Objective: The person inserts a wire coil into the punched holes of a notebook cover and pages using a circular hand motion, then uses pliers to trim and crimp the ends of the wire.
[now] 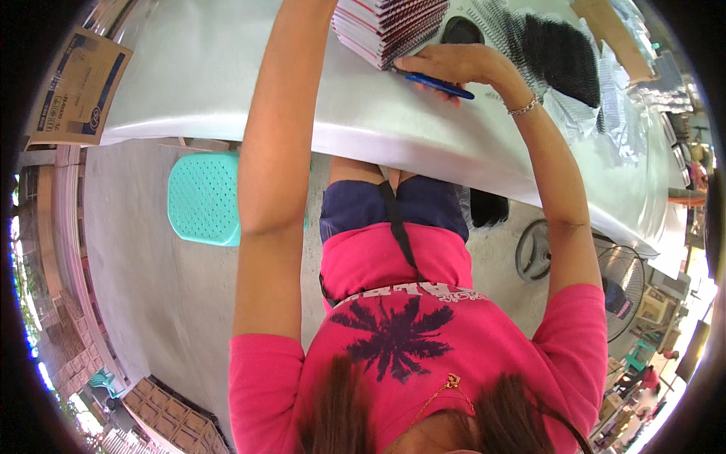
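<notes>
Notebooks (389, 26) in a fanned stack lie at the far edge of our long silver-grey table (227, 68), their red-and-white covers stepped one over another, and the stack runs off the top of the view. Our right hand (454, 64) rests palm-down just beside the near corner of that stack, fingers laid flat and close together, the fingertips touching the lowest covers. Under this hand lies a blue pen (442, 86), pressed between the palm and the tabletop, its tip poking out toward the right. A thin metal bracelet (524, 107) circles the wrist.

Our left arm (276, 151) reaches straight up past the left side of the stack, and the hand itself passes out of the top of the view, so we cannot tell whether it is open or gripping anything.

Beyond the right hand, a heap of spiral binding coils (560, 49), some black and some silvery, lies on the table, with a dark rounded object (463, 32) between the heap and the notebooks. A flat brown cardboard piece (609, 34) sits farther right. On the left end of the table, a printed cardboard box (76, 87) hangs over the edge.

Below the table we see a turquoise perforated plastic stool (204, 198) on the concrete floor, and at the right a standing fan (616, 284).
</notes>
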### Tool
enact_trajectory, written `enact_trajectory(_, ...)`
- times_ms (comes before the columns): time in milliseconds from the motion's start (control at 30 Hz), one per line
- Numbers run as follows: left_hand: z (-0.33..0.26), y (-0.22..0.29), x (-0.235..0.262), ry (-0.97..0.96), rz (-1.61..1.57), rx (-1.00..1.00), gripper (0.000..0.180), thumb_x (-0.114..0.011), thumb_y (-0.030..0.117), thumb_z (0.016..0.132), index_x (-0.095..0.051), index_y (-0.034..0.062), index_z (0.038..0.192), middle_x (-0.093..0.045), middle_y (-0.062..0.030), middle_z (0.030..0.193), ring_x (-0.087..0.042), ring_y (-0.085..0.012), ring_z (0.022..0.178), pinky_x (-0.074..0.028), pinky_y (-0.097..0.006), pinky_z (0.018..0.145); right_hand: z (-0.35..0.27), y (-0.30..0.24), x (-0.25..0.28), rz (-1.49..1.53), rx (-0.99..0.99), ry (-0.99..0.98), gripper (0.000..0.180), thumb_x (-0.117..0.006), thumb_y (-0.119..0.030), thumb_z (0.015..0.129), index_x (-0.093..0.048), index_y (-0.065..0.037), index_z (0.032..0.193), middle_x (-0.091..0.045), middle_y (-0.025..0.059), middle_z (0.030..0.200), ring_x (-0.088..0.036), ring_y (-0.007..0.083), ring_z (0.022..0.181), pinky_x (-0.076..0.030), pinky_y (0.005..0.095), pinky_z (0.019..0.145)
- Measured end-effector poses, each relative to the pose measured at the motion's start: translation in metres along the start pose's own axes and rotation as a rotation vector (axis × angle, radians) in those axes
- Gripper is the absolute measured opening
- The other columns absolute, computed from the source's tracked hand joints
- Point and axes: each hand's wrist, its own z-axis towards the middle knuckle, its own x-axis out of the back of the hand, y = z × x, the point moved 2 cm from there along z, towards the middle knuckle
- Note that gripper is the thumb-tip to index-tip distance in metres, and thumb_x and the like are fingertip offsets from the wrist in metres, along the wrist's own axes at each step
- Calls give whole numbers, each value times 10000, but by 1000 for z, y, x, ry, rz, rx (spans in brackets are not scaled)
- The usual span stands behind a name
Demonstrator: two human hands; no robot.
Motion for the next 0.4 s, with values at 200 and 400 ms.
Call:
enact_trajectory(200, -6, 14, 20, 4, 18, -125, 670, -556, 478, 946, -372, -27, 1345, -489, -174, 1215, -483, -238, 1137, -375, -323, 987, -38, -2, -47, -437, 55, 533, 650, -374, -622, 981, -596, -17, 1071, -684, 208, 904, -685, 347, 886, -471, 559, 851)
enact_trajectory(400, -29, 0, 63, 15, 135, 89, 778, -651, 517, 906, -313, 94, 1466, -452, -190, 1374, -449, -215, 1243, -297, -358, 1117, -77, 44, -39, -482, -277, 616, 667, -380, -661, 964, -500, -95, 1295, -507, 235, 1349, -462, 398, 1294, -222, 686, 1074)
